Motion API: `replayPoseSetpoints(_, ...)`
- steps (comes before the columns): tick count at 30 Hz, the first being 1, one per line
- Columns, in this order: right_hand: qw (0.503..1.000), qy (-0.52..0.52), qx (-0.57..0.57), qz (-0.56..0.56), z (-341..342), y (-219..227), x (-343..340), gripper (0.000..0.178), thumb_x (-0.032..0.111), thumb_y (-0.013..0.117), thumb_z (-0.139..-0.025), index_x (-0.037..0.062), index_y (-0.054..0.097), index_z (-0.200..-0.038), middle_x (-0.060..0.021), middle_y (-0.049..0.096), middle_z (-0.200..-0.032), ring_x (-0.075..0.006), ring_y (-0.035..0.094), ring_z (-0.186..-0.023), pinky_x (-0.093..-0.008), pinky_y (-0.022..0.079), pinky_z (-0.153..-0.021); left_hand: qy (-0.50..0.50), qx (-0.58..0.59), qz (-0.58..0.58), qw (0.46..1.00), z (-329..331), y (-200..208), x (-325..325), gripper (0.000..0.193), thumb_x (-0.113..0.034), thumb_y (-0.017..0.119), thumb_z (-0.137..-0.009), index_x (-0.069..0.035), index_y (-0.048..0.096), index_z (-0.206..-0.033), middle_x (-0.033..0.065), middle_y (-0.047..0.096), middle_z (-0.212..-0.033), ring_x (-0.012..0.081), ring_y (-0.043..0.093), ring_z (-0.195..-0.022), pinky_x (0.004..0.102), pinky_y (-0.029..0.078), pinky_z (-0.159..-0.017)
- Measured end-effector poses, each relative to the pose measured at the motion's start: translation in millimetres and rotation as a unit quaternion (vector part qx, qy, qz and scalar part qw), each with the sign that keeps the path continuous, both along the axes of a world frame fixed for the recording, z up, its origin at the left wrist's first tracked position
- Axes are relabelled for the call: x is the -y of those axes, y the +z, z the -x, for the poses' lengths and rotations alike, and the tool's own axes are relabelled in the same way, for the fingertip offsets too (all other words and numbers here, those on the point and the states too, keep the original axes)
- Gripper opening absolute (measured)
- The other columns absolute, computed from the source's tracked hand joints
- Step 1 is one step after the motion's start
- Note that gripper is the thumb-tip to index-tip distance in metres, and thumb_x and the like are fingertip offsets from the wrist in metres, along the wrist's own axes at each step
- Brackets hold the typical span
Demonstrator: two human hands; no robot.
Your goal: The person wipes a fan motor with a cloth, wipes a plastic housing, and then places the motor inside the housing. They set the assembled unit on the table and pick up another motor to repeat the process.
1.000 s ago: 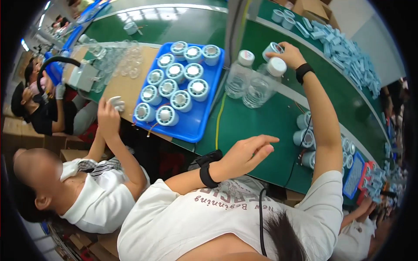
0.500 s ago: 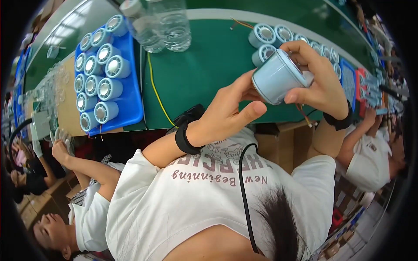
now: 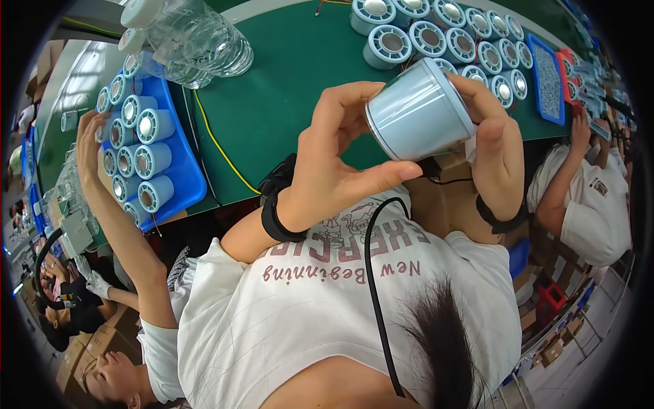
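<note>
Since the earlier frame, a co-worker's hand [image 3: 88, 140] has come up over the blue tray [image 3: 187, 178], while the light-blue housing [image 3: 419, 112] has stayed up between the wearer's hands. From my end, the green surface [image 3: 272, 123] fills most of the background, with the tray to the left, clear bottles [image 3: 211, 41] beyond it and more housings [image 3: 429, 39] standing at the far right. I see the right hand [image 3: 501, 140] wrapped around the housing's broad rim, its fingers gripping it. The left hand [image 3: 334, 150] cups the opposite end, but I can't tell whether its fingers press there. The housing is tilted, off the surface. I'd judge it fairly light, stiff and slick-walled, so I'd trust the rim over the glossy side and keep the pressure gentle to avoid scuffs.
</note>
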State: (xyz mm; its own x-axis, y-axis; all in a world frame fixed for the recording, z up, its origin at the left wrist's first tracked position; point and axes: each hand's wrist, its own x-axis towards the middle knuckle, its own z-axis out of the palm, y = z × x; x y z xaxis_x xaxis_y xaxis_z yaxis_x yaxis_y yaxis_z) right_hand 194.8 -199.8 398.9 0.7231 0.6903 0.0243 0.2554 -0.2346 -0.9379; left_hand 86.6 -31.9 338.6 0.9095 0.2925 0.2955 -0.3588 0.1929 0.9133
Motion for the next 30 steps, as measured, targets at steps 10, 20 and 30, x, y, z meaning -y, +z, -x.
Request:
replayPoseSetpoints(10, 0.994, 0.05, -0.001, -0.099, 6, -8, -9, 0.09, 0.076, 0.034, -0.087, 0.0008, 0.045, -0.136, -0.0083, 0.062, -0.087, -0.0128, 0.057, -0.077, -0.0253, 0.044, -0.068, 0.107, 0.123, -0.327, 0.931, 0, -1, -11, 0.074, 0.004, 0.084, -0.063, -0.005, 0.047, -0.126, 0.019, 0.051, -0.125, 0.0283, 0.058, -0.112, 0.0361, 0.051, -0.091)
replayPoseSetpoints(20, 0.992, 0.064, -0.047, -0.095, 7, -1, -6, 0.081, 0.067, 0.047, -0.089, 0.0034, 0.043, -0.138, -0.0112, 0.061, -0.103, -0.0167, 0.059, -0.096, -0.0274, 0.046, -0.081, 0.169, 0.173, -0.316, 0.917, -2, 3, -6, 0.052, 0.006, 0.077, -0.064, -0.011, 0.066, -0.111, 0.0171, 0.057, -0.117, 0.0287, 0.059, -0.097, 0.0354, 0.052, -0.078)
replayPoseSetpoints(30, 0.989, 0.091, -0.068, -0.096, 8, 4, -8, 0.072, 0.048, 0.064, -0.088, 0.0029, 0.04, -0.138, -0.0124, 0.057, -0.114, -0.0185, 0.056, -0.105, -0.0293, 0.046, -0.085, 0.236, 0.276, -0.418, 0.833, -9, 0, -15, 0.052, 0.011, 0.07, -0.064, -0.016, 0.067, -0.109, 0.0171, 0.057, -0.118, 0.0314, 0.058, -0.099, 0.0397, 0.054, -0.08)
